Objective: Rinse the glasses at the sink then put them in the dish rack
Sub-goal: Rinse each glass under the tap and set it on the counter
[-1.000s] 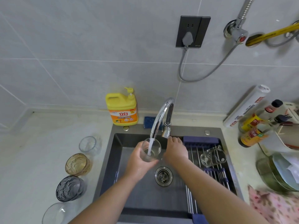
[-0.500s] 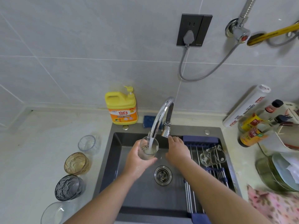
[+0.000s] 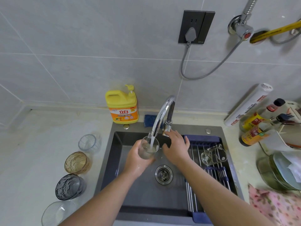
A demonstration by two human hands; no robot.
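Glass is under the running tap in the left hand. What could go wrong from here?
1. The left hand grips the clear glass wet, with water running into it; it could slip and hit the sink floor.
2. The glass rim sits right under the faucet spout; a careless lift could knock them together.
3. The dish rack already holds a second glass lying on its side; setting this one down could bump it.

**Camera setup: single head view**

One wide-angle camera on the person's head, facing forward and steeply down. Sink close, centre frame. Left arm and right arm enter from the bottom edge. Tiled wall fills the upper half, lines bowed. Table at both sides.
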